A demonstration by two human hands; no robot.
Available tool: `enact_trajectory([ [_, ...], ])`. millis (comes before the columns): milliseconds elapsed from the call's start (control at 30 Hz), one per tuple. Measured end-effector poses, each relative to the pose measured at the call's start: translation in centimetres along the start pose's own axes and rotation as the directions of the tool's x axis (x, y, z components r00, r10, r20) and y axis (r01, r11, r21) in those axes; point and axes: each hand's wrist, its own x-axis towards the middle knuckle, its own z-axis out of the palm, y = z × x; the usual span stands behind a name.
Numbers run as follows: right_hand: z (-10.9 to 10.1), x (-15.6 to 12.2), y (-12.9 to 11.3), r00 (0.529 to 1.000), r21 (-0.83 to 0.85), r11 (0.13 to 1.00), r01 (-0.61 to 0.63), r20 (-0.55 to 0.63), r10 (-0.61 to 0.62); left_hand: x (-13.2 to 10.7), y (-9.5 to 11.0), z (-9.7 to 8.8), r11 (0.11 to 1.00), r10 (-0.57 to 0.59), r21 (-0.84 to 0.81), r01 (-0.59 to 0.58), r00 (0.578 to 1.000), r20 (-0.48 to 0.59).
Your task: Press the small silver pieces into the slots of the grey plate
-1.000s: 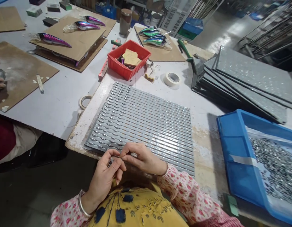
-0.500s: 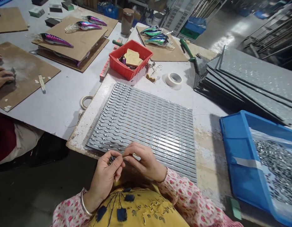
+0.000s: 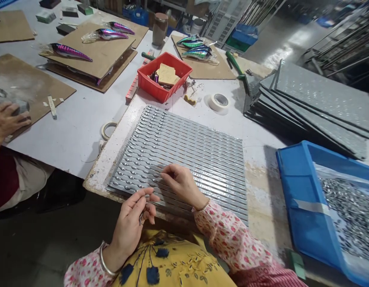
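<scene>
A grey panel (image 3: 202, 159) with rows of wavy ridges lies on the table in front of me. Small shiny oval bumps line the rows at its left end. Over the panel's front middle, my right hand (image 3: 184, 186) is closed in a pinch; whatever its fingertips hold is hidden. My left hand (image 3: 132, 219) is curled just off the panel's near edge, around small dark metallic pieces (image 3: 140, 219), of which only a bit shows. A blue bin (image 3: 304, 215) at the right holds a heap of small shiny grey pieces (image 3: 352, 211).
Beyond the panel are a red tray (image 3: 160, 89) with yellow pads, a tape roll (image 3: 218, 102) and green-blue fishing lures (image 3: 198, 50). Stacked grey panels (image 3: 318, 91) stand at the right. At left, a co-worker's hand (image 3: 11, 119) works on a brown board (image 3: 53, 99), near pink lures (image 3: 71, 52).
My right hand has left my left hand's fingertips and moved forward over the panel. My left hand's fingers have loosened slightly. The co-worker's hand has moved nearer and to the right.
</scene>
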Motion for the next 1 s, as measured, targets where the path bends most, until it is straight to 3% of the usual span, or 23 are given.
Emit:
enact_trajectory([
  [100,0.4,0.8,0.4,0.996,-0.289,0.954,0.082,-0.004,-0.087,-0.2,0.1,-0.1,0.999,-0.042,-0.03,0.043,0.998,0.042],
  [200,0.6,1.1,0.3,0.995,-0.408,0.908,0.094,0.001,-0.102,-0.1,-0.1,-0.4,0.995,-0.083,-0.052,0.087,0.994,0.066],
  [333,0.5,1.3,0.1,0.997,-0.448,0.89,0.079,0.019,-0.079,0.1,-0.5,-0.7,0.991,-0.096,-0.083,0.104,0.991,0.097],
  [600,0.5,2.3,0.4,0.998,-0.476,0.879,0.036,0.054,-0.012,0.2,-0.6,-0.6,0.992,-0.086,-0.092,0.09,0.996,0.038],
  [700,0.2,2.0,0.5,0.999,-0.344,0.939,0.031,0.02,-0.025,0.4,-0.6,-0.5,0.983,-0.092,-0.156,0.092,0.996,0.008],
  [800,-0.3,0.7,0.2,0.992,0.055,0.995,0.085,0.09,-0.09,0.6,-0.7,-0.4,0.968,-0.101,-0.232,0.092,0.995,-0.026],
  [900,-0.3,-0.9,-0.7,0.943,0.359,0.916,0.18,0.202,-0.264,0.9,-0.9,-0.2,0.95,-0.11,-0.297,0.095,0.993,-0.033],
  [1000,0.4,-1.9,-1.4,0.941,0.417,0.881,0.222,0.144,-0.305,1.0,-1.0,0.1,0.939,-0.126,-0.325,0.117,0.992,-0.009],
])
